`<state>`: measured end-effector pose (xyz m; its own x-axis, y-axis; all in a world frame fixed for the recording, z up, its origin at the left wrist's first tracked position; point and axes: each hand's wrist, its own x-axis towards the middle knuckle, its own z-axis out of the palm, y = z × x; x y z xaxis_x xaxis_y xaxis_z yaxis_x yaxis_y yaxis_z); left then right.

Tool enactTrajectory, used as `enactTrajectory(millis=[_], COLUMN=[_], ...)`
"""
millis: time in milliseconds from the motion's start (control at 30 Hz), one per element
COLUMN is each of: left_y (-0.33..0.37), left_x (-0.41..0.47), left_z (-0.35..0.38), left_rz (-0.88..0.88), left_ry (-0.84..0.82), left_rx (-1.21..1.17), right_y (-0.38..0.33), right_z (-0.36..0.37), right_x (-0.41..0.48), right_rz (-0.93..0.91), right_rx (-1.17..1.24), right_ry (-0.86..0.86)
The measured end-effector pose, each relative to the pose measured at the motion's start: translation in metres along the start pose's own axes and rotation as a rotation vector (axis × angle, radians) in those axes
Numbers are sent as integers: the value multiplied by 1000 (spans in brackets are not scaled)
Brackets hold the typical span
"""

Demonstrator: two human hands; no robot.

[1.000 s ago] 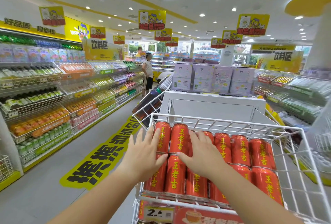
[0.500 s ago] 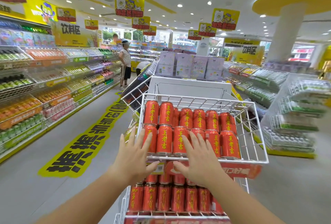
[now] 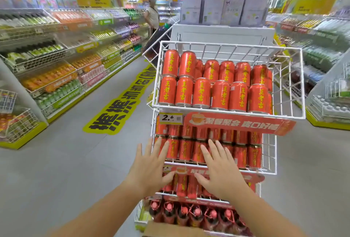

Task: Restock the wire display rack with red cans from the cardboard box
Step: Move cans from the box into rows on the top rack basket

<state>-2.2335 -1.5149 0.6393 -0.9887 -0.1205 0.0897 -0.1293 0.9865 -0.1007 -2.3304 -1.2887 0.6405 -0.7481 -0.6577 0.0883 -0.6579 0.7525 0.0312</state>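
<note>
- At aisle end: white wire display rack (image 3: 230, 48); top basket carries upright red cylindrical drink cans (image 3: 201, 92), with bare wire above and behind them.
- Lower tiers look packed with cans.
- Brown cardboard box (image 3: 170, 230): only an edge shows at the rack's foot; contents hidden.
- Cans: long axis vertical, printed labels facing the aisle.
- Left hand (image 3: 149, 168), right hand (image 3: 219, 172): flat, fingers spread, holding nothing, before the middle tiers; contact uncertain.
- Judgement: restock mostly done; top basket may take more.
</note>
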Motion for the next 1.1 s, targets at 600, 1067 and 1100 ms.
enactTrajectory(millis=[600, 1067, 1100], left_y=[55, 87, 89], left_x=[-77, -175, -177], left_z=[314, 646, 666], left_rz=[30, 288, 315], left_ry=[-510, -882, -888], left_rx=[-40, 91, 94], right_y=[-21, -60, -63], right_z=[334, 658, 678], right_x=[-84, -187, -191], right_rz=[-37, 19, 22], right_rx=[98, 249, 258], right_ry=[-467, -854, -891])
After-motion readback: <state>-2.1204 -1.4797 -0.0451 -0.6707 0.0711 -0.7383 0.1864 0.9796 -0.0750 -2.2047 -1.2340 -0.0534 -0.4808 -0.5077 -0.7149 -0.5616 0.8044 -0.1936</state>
